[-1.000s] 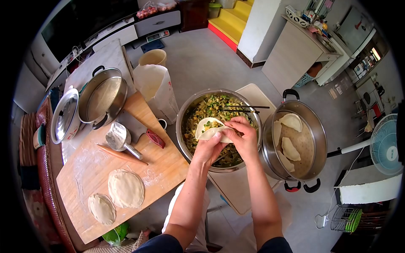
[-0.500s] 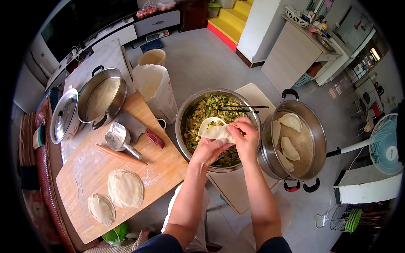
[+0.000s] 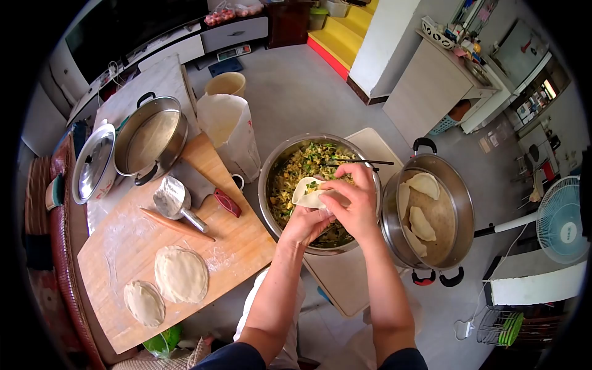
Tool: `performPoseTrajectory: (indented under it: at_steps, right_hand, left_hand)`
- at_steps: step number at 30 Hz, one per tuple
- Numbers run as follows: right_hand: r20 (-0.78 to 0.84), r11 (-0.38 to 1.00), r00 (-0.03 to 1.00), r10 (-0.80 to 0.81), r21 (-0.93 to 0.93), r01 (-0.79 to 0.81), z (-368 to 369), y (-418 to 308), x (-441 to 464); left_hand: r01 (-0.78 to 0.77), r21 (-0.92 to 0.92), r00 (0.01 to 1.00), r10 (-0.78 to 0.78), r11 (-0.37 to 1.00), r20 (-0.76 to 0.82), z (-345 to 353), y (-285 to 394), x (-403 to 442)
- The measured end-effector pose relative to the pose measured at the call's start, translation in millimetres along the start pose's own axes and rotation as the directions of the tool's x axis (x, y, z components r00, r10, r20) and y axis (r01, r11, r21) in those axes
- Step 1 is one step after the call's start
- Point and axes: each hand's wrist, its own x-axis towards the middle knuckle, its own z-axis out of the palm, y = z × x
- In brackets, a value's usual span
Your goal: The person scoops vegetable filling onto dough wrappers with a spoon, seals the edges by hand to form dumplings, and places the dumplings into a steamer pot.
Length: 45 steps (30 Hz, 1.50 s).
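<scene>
My left hand [image 3: 303, 226] is closed on a half-folded dumpling [image 3: 306, 193], a pale dough wrapper with green and yellow filling showing at its opening. At the dumpling's right edge is my right hand [image 3: 356, 202], with thumb and forefinger apart; whether the fingertips touch the dough is unclear. Both hands are above a steel bowl [image 3: 264, 206] of chopped filling [image 3: 295, 161]. Dark chopsticks [image 3: 370, 162] lie across the bowl's right rim. Several folded dumplings [image 3: 422, 223] sit in the steamer pot [image 3: 459, 228] to the right.
On the wooden board [image 3: 117, 246] at left lie stacked dough wrappers [image 3: 180, 274], a smaller stack [image 3: 144, 303], a rolling pin [image 3: 176, 224], a metal scoop [image 3: 172, 198] and a red-handled cleaver [image 3: 227, 203]. Behind stand another pot [image 3: 179, 135] and a white bag [image 3: 237, 132]. A fan [image 3: 558, 219] stands at right.
My right fingers have loosened from their pinch on the dumpling's edge and spread apart. The dumpling has turned in my left hand, and less of its folded side shows. The view has shifted slightly.
</scene>
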Motion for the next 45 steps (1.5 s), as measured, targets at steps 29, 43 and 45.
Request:
performPoseTrajectory:
  at_steps: [29, 43, 45]
  right_hand:
    - [-0.02, 0.947, 0.969, 0.245, 0.219, -0.235, 1, 13, -13]
    - [-0.015, 0.924, 0.961, 0.275, 0.28, -0.26, -3, 4, -10]
    - [-0.003, 0.946, 0.973, 0.229, 0.238, -0.222, -3, 9, -10]
  left_hand:
    - [-0.02, -0.03, 0.998, 0.021, 0.999, 0.055, 5, 1, 5]
    - [0.022, -0.008, 1.0, -0.022, 1.0, 0.002, 9, 2, 4]
    - [0.023, 0.005, 1.0, -0.023, 1.0, -0.004, 10, 3, 4]
